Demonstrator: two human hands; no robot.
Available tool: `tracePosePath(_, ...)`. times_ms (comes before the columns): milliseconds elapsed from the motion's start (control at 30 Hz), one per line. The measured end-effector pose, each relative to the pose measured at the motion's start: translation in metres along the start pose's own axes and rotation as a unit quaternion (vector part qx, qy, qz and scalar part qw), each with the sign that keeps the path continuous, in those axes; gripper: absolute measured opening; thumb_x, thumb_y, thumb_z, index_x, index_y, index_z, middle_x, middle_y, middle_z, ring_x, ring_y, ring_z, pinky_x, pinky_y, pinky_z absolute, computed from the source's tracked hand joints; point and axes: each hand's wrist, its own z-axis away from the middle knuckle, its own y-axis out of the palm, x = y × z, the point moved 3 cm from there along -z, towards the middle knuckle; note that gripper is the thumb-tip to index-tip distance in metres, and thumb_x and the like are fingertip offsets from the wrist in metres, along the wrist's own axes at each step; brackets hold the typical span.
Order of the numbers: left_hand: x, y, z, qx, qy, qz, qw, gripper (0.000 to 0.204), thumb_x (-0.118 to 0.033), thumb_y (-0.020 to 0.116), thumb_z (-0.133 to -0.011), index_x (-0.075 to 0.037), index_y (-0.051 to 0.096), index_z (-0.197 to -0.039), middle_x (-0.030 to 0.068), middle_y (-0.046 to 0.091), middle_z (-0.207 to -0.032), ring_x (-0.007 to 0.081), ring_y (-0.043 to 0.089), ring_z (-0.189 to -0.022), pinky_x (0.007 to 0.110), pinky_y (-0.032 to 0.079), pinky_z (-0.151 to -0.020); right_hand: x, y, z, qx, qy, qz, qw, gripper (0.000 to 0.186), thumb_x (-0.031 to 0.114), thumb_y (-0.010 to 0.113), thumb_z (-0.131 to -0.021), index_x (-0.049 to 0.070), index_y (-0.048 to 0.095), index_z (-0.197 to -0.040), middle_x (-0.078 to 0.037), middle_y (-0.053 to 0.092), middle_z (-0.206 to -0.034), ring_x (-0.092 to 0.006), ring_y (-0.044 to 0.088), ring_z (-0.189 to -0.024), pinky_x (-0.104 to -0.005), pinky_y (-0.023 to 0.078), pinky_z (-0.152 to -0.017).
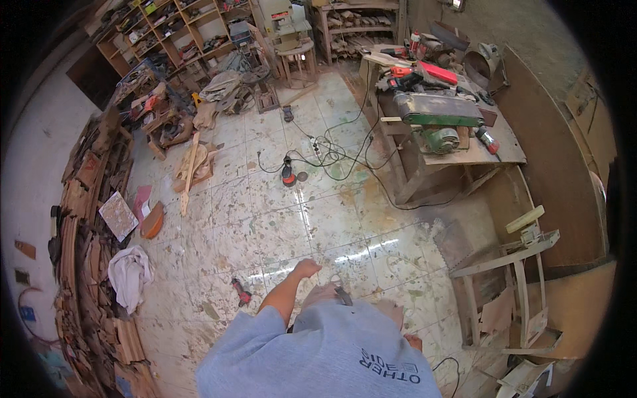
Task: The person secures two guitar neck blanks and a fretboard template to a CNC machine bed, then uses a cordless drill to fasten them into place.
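Note:
My left hand (307, 268) is held out over the tiled floor, fingers curled, with nothing visible in it. My right hand (414, 341) shows only partly beside my shirt, its fingers hidden. A red and black power tool (241, 292) lies on the floor left of my left forearm. Farther forward, a black and orange sander (288, 172) rests among tangled cables (332, 149).
A workbench (504, 152) at right holds a green belt sander (441, 121) and other tools. A wooden frame (521, 278) stands below it. Wood offcuts (86, 219) and a white cloth (129, 275) line the left. Shelves (172, 26) and machines fill the back.

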Motion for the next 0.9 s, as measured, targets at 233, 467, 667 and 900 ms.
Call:
tracePosePath(233, -0.054, -0.106, -0.088, -0.046, 0.000, 0.128, 0.991, 0.047, -0.048, 0.069, -0.088, -0.004, 0.075, -0.104, 0.0146, 0.074, -0.093, 0.0233, 0.071, -0.074, 0.037, 0.056, -0.073, 0.097, 0.015, -0.076, -0.026, 0.041, -0.077, 0.996, 0.031, 0.032, 0.070, -0.092, 0.004, 0.062, -0.081, -0.006, 0.063, -0.065, -0.0152, 0.059, -0.053, -0.0313, 0.047, -0.047)
tracePosePath(467, -0.076, -0.203, -0.181, -0.056, -0.002, 0.188, 0.981, 0.045, -0.041, 0.071, -0.089, 0.000, 0.073, -0.109, 0.0144, 0.074, -0.098, 0.0219, 0.070, -0.079, 0.036, 0.057, -0.071, 0.219, 0.022, -0.156, -0.064, 0.136, -0.053, 0.987, 0.029, 0.031, 0.069, -0.094, 0.002, 0.066, -0.092, -0.009, 0.066, -0.070, -0.0177, 0.062, -0.054, -0.0337, 0.050, -0.048)
tracePosePath(667, -0.059, -0.295, -0.214, -0.047, -0.171, 0.178, 0.968, 0.050, -0.043, 0.064, -0.093, 0.000, 0.068, -0.116, 0.0110, 0.071, -0.107, 0.0247, 0.070, -0.089, 0.038, 0.054, -0.068, 0.317, 0.060, -0.270, 0.008, 0.128, 0.008, 0.992, 0.021, 0.027, 0.072, -0.092, 0.006, 0.069, -0.088, -0.005, 0.066, -0.070, -0.0145, 0.060, -0.057, -0.0333, 0.051, -0.055)
tracePosePath(900, -0.134, -0.362, -0.307, -0.030, -0.176, 0.214, 0.960, 0.040, -0.042, 0.066, -0.093, -0.008, 0.069, -0.113, 0.0061, 0.071, -0.102, 0.0186, 0.070, -0.078, 0.034, 0.047, -0.061, 0.518, 0.046, -0.342, -0.053, -0.047, -0.086, 0.994, 0.023, 0.026, 0.070, -0.093, 0.003, 0.069, -0.091, -0.005, 0.068, -0.077, -0.0134, 0.062, -0.066, -0.0287, 0.051, -0.058)
